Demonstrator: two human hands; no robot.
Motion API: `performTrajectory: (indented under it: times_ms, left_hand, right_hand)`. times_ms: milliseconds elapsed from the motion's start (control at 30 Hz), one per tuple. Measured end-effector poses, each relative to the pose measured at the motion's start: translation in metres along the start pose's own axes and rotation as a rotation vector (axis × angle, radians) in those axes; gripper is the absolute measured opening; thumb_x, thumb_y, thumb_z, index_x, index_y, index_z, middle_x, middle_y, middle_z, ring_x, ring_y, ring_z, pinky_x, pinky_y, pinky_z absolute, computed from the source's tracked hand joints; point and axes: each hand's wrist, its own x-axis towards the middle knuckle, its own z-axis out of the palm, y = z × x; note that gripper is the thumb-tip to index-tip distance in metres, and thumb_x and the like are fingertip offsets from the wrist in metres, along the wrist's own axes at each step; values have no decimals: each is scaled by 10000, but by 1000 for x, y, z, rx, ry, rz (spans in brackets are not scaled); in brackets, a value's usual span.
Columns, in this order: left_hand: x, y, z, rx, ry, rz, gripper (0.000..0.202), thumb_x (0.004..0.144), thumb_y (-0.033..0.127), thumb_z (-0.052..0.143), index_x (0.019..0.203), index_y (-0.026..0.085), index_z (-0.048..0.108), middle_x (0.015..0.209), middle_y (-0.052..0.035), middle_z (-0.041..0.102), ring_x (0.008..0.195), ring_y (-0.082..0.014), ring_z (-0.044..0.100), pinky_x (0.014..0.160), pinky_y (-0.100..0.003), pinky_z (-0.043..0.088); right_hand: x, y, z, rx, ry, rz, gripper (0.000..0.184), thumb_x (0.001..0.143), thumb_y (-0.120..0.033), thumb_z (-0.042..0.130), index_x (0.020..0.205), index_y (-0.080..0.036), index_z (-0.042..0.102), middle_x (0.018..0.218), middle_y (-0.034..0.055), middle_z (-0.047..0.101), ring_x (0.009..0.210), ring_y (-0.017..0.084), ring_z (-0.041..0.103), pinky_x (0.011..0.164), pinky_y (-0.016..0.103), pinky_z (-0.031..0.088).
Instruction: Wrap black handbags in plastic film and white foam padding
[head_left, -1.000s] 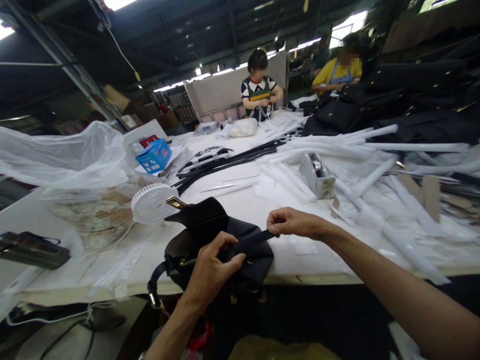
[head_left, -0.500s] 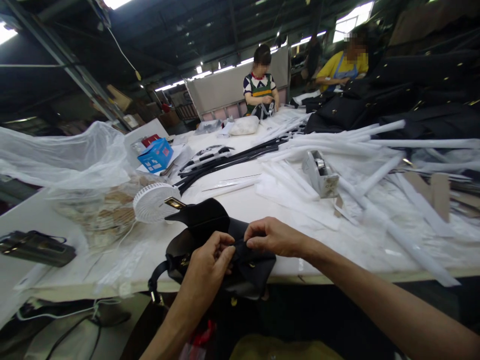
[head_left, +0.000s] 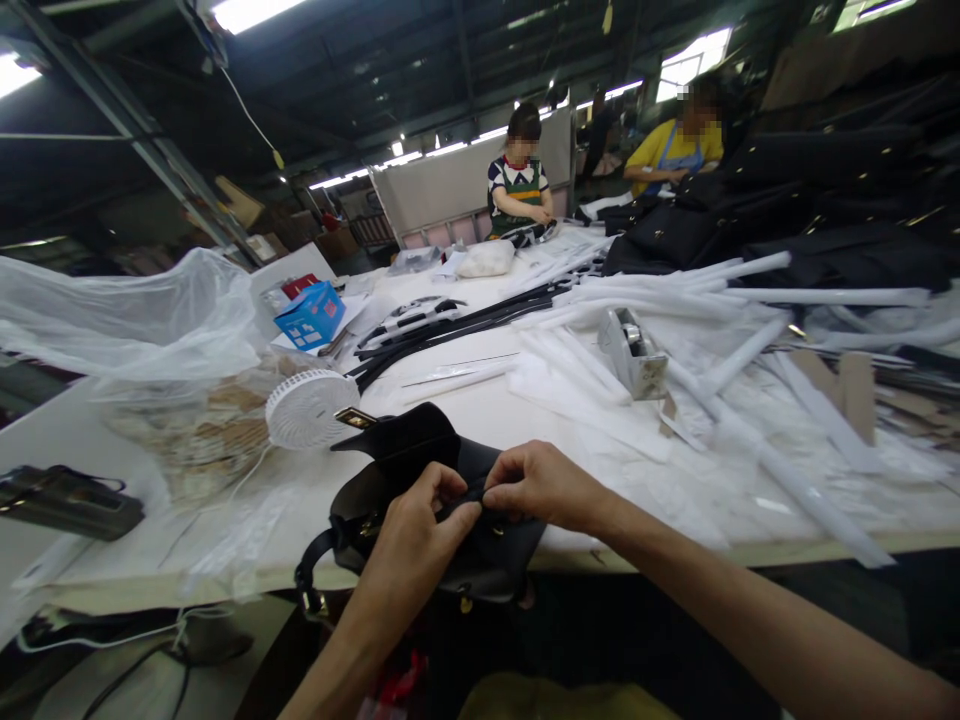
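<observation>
A small black handbag point(head_left: 390, 440) with gold hardware lies at the near edge of the white table point(head_left: 495, 410). Its flap stands open toward the far side. My left hand point(head_left: 416, 535) and my right hand point(head_left: 536, 485) meet over the bag's top, both pinching a black strap point(head_left: 472, 492) of the bag between closed fingers. A strap loop with a gold clasp point(head_left: 309, 590) hangs off the table edge at the left.
A white round fan point(head_left: 309, 408) and clear plastic bags point(head_left: 135, 320) lie left of the bag. Black straps point(head_left: 450, 325), white wrapped rolls point(head_left: 720, 300), a tape dispenser point(head_left: 634, 352) and a blue box point(head_left: 309, 312) cover the table. Black bags point(head_left: 810, 210) are piled at right. Two people work at the far end.
My right hand slid left along the strap from an outstretched hold until it met my left hand over the bag. The strap is now bunched between both hands.
</observation>
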Motion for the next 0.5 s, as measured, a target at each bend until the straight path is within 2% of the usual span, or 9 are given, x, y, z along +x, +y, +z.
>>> performTrajectory:
  times_ms: [100,200,367,433,500]
  left_hand:
    - [2,-9,-2,-102,-56,-58,267,776,393,638,933,192,560,845,-25,649,805,-210,625,683,-283,448]
    - [3,-12,-4,-149,-160,-91,294,787,415,623,954,182,563,791,-18,639,727,-191,614,584,-251,436]
    - [3,-13,-4,-156,-331,-130,294,781,461,608,790,178,529,649,35,517,592,-156,561,464,-223,415]
    - [4,-15,-4,-157,-367,-147,314,769,473,611,782,168,537,657,30,526,571,-149,561,459,-225,423]
    - [5,-16,-4,-174,-391,-166,332,763,481,603,804,155,555,685,16,558,551,-137,559,456,-223,419]
  right_hand:
    - [3,3,-2,-30,-9,32,118,673,-270,688,715,-169,732,596,-9,638,518,107,532,477,204,379]
    - [4,6,-4,22,-80,36,120,668,-271,694,693,-157,723,585,-12,624,534,95,502,498,202,355]
    - [1,8,-5,187,-178,116,150,652,-273,702,733,-148,717,538,-39,560,490,71,423,467,199,281]
    - [0,8,-4,201,-187,131,144,646,-264,700,726,-146,713,531,-44,544,487,69,406,461,199,273]
    - [-1,9,-3,190,-169,90,123,648,-247,687,710,-144,713,556,-38,567,520,75,434,491,195,312]
